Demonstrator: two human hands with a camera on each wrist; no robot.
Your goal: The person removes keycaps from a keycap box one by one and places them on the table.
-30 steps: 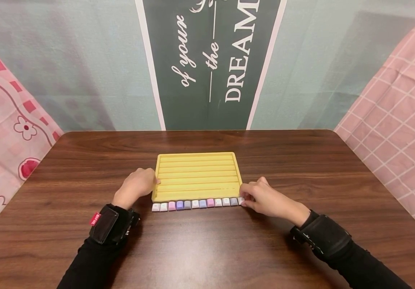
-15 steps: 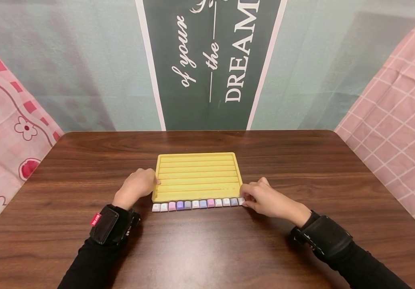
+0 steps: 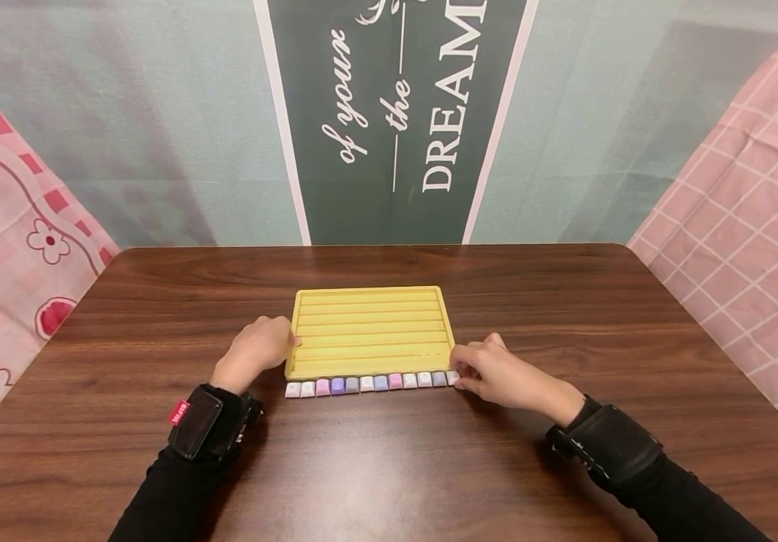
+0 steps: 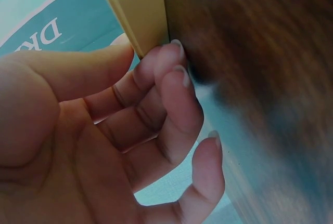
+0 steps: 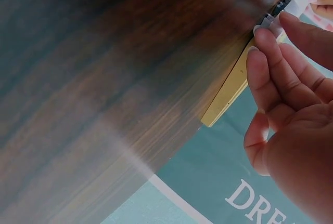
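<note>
A yellow grooved tray (image 3: 370, 327) lies flat at the middle of the brown table (image 3: 389, 467). A row of several pastel keycaps (image 3: 369, 382) runs along its front edge. My left hand (image 3: 287, 343) holds the tray's left edge. In the left wrist view the thumb lies over the tray's rim (image 4: 136, 11) and the curled fingertips (image 4: 176, 52) press against its side. My right hand (image 3: 458, 374) is at the right end of the row. There its thumb and forefinger (image 5: 263, 44) pinch the last keycap (image 5: 261, 23), beside the tray's corner (image 5: 229, 91).
A dark green banner (image 3: 396, 113) with white lettering hangs on the wall behind the table. Pink patterned cloths (image 3: 741, 226) hang at both sides. Bare tabletop stretches around the tray and toward the near edge.
</note>
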